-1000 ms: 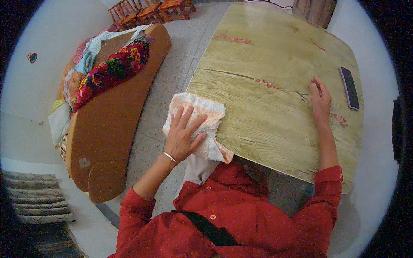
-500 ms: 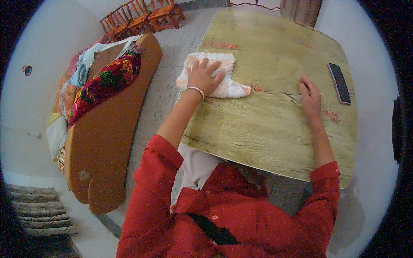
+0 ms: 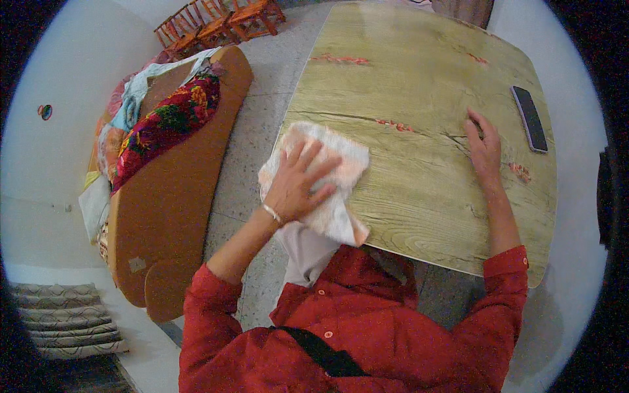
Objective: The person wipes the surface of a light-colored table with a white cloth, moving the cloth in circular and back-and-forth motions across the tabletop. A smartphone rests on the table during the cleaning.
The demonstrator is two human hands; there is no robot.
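Observation:
My left hand (image 3: 298, 183) lies flat with fingers spread on a white and peach cloth (image 3: 341, 216), pressing it onto the near left part of a light wood-grain table (image 3: 419, 85). The cloth hangs a little over the table's front edge. My right hand (image 3: 483, 145) rests palm down on the table's right side, holding nothing. A dark phone (image 3: 529, 119) lies flat just to the right of that hand. Reddish smears (image 3: 395, 124) mark the tabletop between my hands, and a smear (image 3: 341, 59) shows farther back.
A brown sofa (image 3: 177, 203) stands to the left of the table, with colourful fabrics (image 3: 164, 124) piled on it. Small wooden chairs (image 3: 216, 23) stand at the back. Folded grey cloth (image 3: 65, 321) lies on the floor at lower left.
My left hand has slid the cloth back from the far middle of the table toward the near left edge. My right hand has stayed in place.

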